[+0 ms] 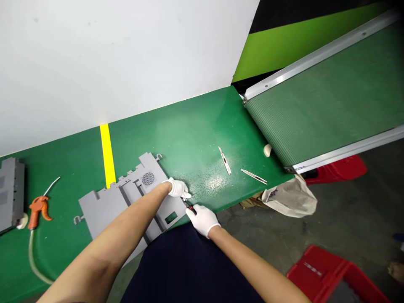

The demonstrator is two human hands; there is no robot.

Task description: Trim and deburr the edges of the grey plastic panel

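While the left hand (178, 188) presses flat on the grey plastic panel (132, 198) to steady it on the counter (195, 134), the right hand (203, 219) pinches a small red-handled tool (190, 208) at the panel's edge. Two spare blades (224, 160) lie nearby, within reach.

A: From my feed, the grey panel (126, 198) looks like matt moulded plastic. Both hands, left hand (178, 188) and right hand (203, 219), wear white knit cloth gloves.

B: I see the green bench top (195, 134) smooth, with a soft sheen. The conveyor belt (322, 105), far right, is ribbed and matt, its rails (315, 54) brushed metal.

A: The two blades (224, 160) look like bare metal; the red crate (328, 273) is glossy plastic.
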